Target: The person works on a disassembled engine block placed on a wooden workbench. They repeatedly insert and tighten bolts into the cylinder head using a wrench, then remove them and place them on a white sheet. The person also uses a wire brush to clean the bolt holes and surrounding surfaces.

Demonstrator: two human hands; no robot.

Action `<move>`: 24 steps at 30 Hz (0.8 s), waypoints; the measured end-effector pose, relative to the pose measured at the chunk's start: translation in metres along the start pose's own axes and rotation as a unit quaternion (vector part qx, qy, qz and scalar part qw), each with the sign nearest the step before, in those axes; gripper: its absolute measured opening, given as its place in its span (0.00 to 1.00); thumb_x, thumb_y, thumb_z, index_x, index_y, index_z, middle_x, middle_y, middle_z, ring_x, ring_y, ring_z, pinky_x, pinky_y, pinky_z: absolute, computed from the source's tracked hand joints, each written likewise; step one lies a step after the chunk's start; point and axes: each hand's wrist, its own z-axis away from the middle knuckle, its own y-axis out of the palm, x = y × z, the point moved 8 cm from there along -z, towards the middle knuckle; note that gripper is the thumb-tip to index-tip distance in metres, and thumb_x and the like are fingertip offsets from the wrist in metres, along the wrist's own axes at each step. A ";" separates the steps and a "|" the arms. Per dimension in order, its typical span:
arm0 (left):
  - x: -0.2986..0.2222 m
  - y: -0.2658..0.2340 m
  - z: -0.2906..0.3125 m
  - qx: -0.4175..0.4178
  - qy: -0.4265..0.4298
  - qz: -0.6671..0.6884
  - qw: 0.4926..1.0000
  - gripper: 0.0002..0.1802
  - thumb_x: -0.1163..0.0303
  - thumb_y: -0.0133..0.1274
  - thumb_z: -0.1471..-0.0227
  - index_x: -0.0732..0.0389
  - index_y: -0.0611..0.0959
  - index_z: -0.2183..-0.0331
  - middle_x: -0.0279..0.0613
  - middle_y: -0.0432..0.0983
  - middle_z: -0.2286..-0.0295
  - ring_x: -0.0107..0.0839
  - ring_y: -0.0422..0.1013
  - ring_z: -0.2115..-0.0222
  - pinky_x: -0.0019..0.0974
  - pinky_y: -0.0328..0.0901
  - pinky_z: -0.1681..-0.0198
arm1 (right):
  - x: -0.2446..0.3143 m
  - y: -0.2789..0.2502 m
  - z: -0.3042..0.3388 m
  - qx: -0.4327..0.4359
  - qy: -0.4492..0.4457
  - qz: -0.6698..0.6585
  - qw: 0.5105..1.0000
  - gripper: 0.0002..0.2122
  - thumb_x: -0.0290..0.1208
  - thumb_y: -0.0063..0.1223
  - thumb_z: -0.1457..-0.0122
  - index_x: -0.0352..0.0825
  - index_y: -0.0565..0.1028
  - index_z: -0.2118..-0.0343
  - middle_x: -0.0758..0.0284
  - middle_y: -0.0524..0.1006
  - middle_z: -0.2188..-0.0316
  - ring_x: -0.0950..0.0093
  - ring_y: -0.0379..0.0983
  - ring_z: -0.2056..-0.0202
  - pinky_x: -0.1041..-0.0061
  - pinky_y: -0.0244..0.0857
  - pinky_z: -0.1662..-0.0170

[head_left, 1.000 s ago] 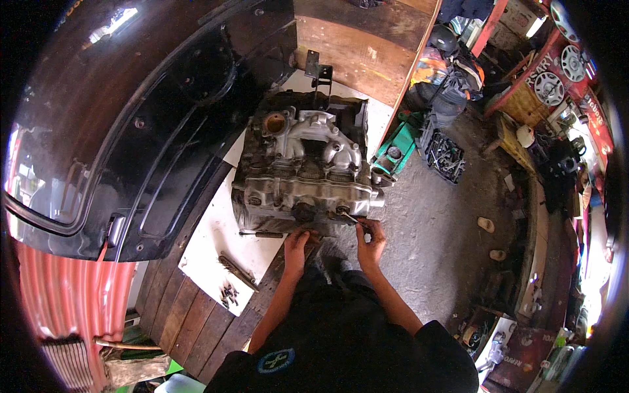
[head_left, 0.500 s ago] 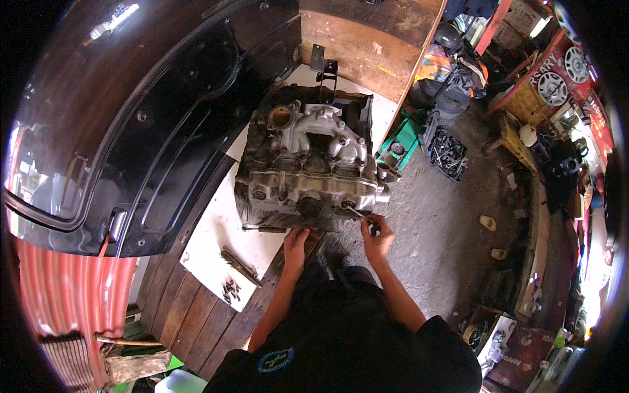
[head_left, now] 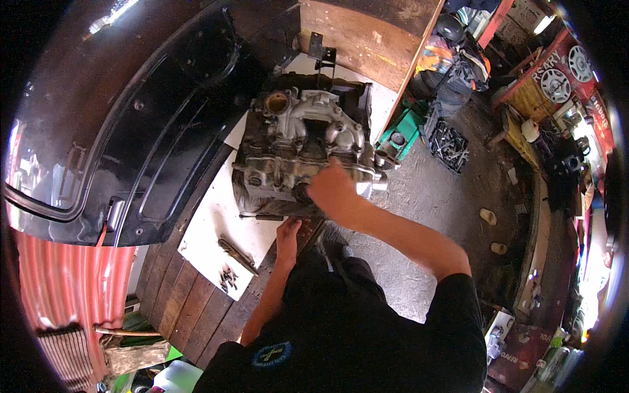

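Observation:
A greasy metal engine (head_left: 262, 164) with a pale cast manifold (head_left: 321, 105) on top sits on a white board in front of me. Over its near side is my right hand (head_left: 335, 190), fingers curled closed toward the engine. What they grip is hidden behind the hand. Just off the engine's lower near edge, my left hand (head_left: 287, 237) has its fingers bent in and its thumb up. I cannot make out anything between them.
The white board (head_left: 203, 229) lies on wooden planks and bears a narrow metal piece (head_left: 237, 255) and several small dark parts (head_left: 228, 278). A black vehicle panel (head_left: 164, 131) stands at left. A green object (head_left: 403, 137) and a tray of tools (head_left: 449, 147) rest on the right floor.
My right hand has moved up and left, from the engine's near right side to over its near middle. The small metal tool it held is out of sight. My left hand has shifted slightly.

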 end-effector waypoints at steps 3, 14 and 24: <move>-0.004 0.010 0.008 -0.043 -0.023 0.031 0.998 0.09 0.71 0.48 0.42 0.65 0.80 0.65 0.38 0.79 0.72 0.27 0.72 0.75 0.30 0.66 0.69 | 0.028 0.002 -0.008 0.036 -0.064 0.045 0.996 0.02 0.30 0.57 0.54 0.44 0.81 0.77 0.70 0.78 0.78 0.72 0.77 0.68 0.65 0.60 0.56; -0.010 -0.006 -0.008 -0.027 0.001 0.029 0.999 0.10 0.70 0.48 0.42 0.65 0.81 0.67 0.40 0.79 0.72 0.29 0.74 0.73 0.32 0.67 0.67 | -0.065 0.031 0.075 -0.164 0.106 -0.193 0.962 0.05 0.34 0.58 0.52 0.40 0.79 0.74 0.68 0.77 0.75 0.69 0.74 0.63 0.65 0.59 0.53; -0.032 -0.009 -0.013 -0.039 0.028 -0.021 0.999 0.12 0.68 0.47 0.43 0.67 0.81 0.67 0.41 0.77 0.75 0.30 0.74 0.72 0.34 0.68 0.66 | -0.048 0.163 0.149 -0.406 0.351 -0.541 0.647 0.06 0.22 0.62 0.50 0.32 0.78 0.69 0.62 0.79 0.70 0.66 0.75 0.69 0.70 0.67 0.65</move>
